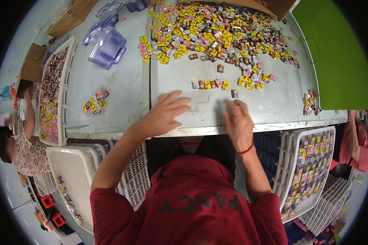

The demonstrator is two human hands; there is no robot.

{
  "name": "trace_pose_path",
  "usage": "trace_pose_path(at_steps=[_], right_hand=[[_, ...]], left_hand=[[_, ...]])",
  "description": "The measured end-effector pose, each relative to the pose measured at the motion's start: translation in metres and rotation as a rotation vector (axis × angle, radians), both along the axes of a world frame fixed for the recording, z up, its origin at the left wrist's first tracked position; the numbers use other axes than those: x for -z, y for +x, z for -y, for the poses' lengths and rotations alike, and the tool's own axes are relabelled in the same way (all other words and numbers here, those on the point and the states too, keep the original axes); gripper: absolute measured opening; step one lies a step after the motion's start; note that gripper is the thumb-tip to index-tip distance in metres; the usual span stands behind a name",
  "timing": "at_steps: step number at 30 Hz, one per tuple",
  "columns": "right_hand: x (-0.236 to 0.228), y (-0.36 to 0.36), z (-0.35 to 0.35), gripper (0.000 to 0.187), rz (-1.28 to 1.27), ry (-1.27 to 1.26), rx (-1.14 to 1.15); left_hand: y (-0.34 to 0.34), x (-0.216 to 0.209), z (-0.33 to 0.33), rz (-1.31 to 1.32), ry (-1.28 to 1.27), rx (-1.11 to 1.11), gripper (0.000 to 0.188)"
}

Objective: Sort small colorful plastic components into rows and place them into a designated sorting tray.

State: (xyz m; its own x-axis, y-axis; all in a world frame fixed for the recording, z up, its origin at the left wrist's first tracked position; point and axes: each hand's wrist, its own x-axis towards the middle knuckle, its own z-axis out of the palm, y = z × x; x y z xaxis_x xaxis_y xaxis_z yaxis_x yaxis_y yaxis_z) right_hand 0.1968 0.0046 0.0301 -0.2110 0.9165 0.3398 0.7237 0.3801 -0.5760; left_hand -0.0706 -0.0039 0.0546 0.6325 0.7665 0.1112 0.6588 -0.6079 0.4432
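My left hand (166,114) is over the near part of the table, its fingers spread and nothing in them. Beside its fingertips lies a faint, see-through plastic piece (199,102), too clear to make out fully. To the right, my right hand (238,124) is held slightly bent and a little blurred, with no object visible between its fingers. Just beyond its fingertips sits one small dark box (234,93). A short row of small brown, yellow and white boxes (210,84) lies ahead of both hands. Farther off spreads a large heap of small coloured boxes (216,36).
Clear plastic trays (107,49) are stacked at the back left, near a filled clear pack (96,102). A white crate (53,98) of small boxes stands at left, a green panel (335,53) at right. A filled crate (308,171) leans below. Other people work at both sides.
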Motion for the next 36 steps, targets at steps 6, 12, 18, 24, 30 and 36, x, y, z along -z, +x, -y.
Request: trace_pose_path(at_steps=[6, 12, 18, 24, 30, 36], right_hand=[[0.004, 0.023, -0.027, 0.035, 0.146, -0.039, 0.121], [0.013, 0.020, -0.042, 0.034, 0.215, -0.065, 0.114], [-0.008, 0.007, -0.055, 0.036, 0.309, 0.080, 0.006], [0.010, -0.004, -0.078, 0.037, 0.405, 0.006, -0.060], [0.010, -0.002, -0.085, 0.037, 0.402, 0.019, -0.137], [0.011, 0.006, -0.097, 0.039, 0.357, 0.098, -0.244]], left_hand=[[-0.005, -0.007, -0.040, 0.334, -0.082, -0.385, 0.033], [0.018, 0.025, -0.077, 0.142, -0.091, -0.399, 0.035], [0.023, 0.029, -0.080, 0.161, -0.129, -0.357, 0.037], [0.033, 0.038, -0.082, 0.203, -0.142, -0.286, 0.035], [0.031, 0.045, -0.081, 0.245, -0.042, -0.258, 0.037], [0.042, 0.051, -0.083, 0.264, 0.071, -0.222, 0.042]])
